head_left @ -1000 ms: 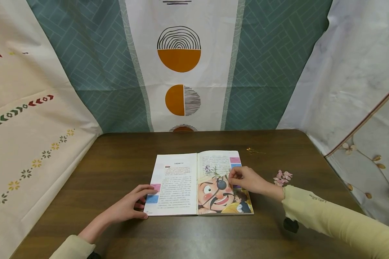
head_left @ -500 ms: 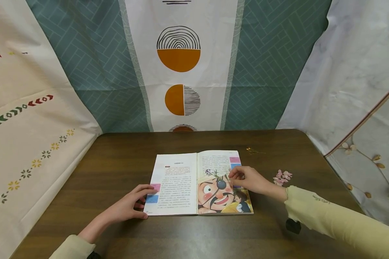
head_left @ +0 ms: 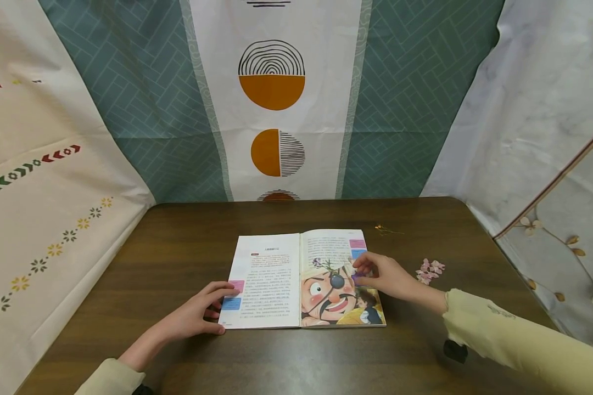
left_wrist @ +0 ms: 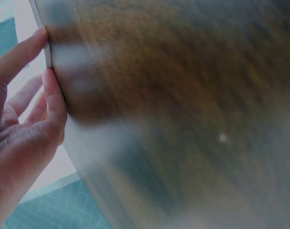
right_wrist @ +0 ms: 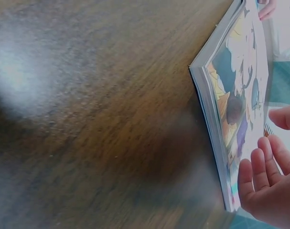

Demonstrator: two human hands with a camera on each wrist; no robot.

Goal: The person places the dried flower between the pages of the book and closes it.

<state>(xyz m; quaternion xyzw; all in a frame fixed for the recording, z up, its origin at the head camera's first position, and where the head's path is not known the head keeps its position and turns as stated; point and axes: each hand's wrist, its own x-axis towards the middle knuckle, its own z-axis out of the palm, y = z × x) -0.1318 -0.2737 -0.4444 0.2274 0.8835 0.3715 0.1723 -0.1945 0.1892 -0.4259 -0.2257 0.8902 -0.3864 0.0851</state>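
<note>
An open book [head_left: 269, 263] lies on the brown table, with text on its left page and a large cartoon face with an eye patch on the right. On that right page lies a small sprig with purple flowers [head_left: 321, 264]. My right hand [head_left: 385, 275] is over the page's outer edge, just right of the sprig. In the right wrist view its thumb stands apart from the loosely bent fingers [right_wrist: 259, 167], with nothing between them. My left hand [head_left: 192, 315] rests at the book's left edge, fingertips on the page and thumb near the lower corner.
A pink flower cluster [head_left: 430, 270] lies on the table [head_left: 188, 236] right of the book, beyond my right forearm. Behind the book's right corner is a thin yellow-flowered sprig [head_left: 387, 230]. Patterned cloth [head_left: 281, 120] hangs along the back and both sides.
My right hand has drawn slightly to the right, away from the purple sprig, and its fingers have parted. The sprig stays on the page. The left hand has not moved.
</note>
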